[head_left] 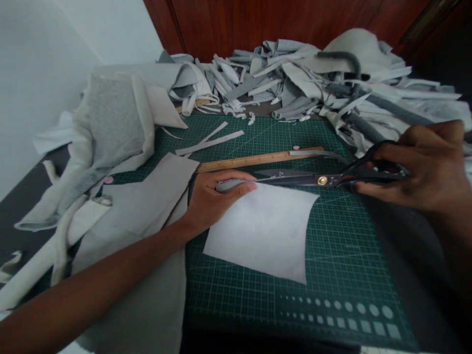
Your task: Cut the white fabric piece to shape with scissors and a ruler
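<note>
My left hand lies across the top edge of a pale fabric piece, which curls up under the fingers and seems held there. My right hand grips black-handled tailor's shears, their long blades pointing left with the tips close to my left fingers. The blades run along the fabric's upper edge; I cannot tell if they are cutting it. Just beyond them lies a wooden ruler on a green cutting mat.
Heaped grey and off-white fabric scraps rise behind the mat against a reddish wood panel. Large grey and beige fabric pieces spread over the left side, beside a white wall. Loose strips lie on the mat.
</note>
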`<state>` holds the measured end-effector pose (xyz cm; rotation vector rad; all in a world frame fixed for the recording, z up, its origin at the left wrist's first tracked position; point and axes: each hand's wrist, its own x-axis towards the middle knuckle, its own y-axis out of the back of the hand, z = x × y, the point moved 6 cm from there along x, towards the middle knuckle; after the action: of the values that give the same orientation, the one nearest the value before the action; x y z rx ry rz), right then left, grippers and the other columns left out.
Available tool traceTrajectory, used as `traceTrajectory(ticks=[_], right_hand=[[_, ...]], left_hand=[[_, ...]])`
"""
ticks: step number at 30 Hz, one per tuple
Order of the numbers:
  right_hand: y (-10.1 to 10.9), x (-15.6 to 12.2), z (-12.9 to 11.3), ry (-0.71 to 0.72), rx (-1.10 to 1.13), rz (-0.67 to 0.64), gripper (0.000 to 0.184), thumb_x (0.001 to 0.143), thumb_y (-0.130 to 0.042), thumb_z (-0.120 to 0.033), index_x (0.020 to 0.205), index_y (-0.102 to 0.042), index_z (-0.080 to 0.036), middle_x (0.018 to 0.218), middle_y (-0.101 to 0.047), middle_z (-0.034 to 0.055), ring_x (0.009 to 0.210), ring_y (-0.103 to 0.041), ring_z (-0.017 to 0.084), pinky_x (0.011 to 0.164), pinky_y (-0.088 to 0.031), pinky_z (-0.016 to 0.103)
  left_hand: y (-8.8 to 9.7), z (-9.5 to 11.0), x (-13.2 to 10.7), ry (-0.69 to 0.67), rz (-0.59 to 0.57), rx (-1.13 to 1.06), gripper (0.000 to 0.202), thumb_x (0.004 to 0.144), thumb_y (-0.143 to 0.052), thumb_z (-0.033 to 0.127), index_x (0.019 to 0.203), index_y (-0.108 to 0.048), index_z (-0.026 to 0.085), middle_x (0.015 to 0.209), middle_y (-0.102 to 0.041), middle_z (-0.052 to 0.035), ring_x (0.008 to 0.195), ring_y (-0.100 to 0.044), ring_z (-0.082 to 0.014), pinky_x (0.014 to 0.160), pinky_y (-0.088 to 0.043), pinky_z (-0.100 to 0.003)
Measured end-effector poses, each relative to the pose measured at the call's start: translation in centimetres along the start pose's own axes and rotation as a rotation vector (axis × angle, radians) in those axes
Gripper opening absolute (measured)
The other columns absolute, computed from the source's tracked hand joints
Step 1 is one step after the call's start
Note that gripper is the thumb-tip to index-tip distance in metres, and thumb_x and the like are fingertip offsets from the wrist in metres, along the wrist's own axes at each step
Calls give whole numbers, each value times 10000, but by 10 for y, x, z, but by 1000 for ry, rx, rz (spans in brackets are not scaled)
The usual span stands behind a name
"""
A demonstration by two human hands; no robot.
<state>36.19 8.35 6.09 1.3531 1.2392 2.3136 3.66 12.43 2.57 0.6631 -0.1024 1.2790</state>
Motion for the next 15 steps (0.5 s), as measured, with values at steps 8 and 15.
traceTrajectory(ticks=[8, 15], right_hand=[[-4, 2, 3, -136, 35, -66, 650, 808, -523, -880, 752, -635, -242, 645, -419, -23, 581, -392, 158, 749, -295, 431], [-2, 1, 0, -75, 17, -65, 624, 847, -524, -840, 799, -637, -229, 682, -426, -19, 604, -396, 160, 752, -294, 435]], left_hand=[[1, -2, 0, 43, -9, 45, 37, 822, -798, 235, 842, -828, 241, 889, -835, 12, 828, -792, -174, 843, -629, -251], [1, -4, 0, 60, 3, 77, 40, 816, -805, 242, 840, -834, 255, 884, -837, 25, 818, -794, -182, 846, -640, -267]])
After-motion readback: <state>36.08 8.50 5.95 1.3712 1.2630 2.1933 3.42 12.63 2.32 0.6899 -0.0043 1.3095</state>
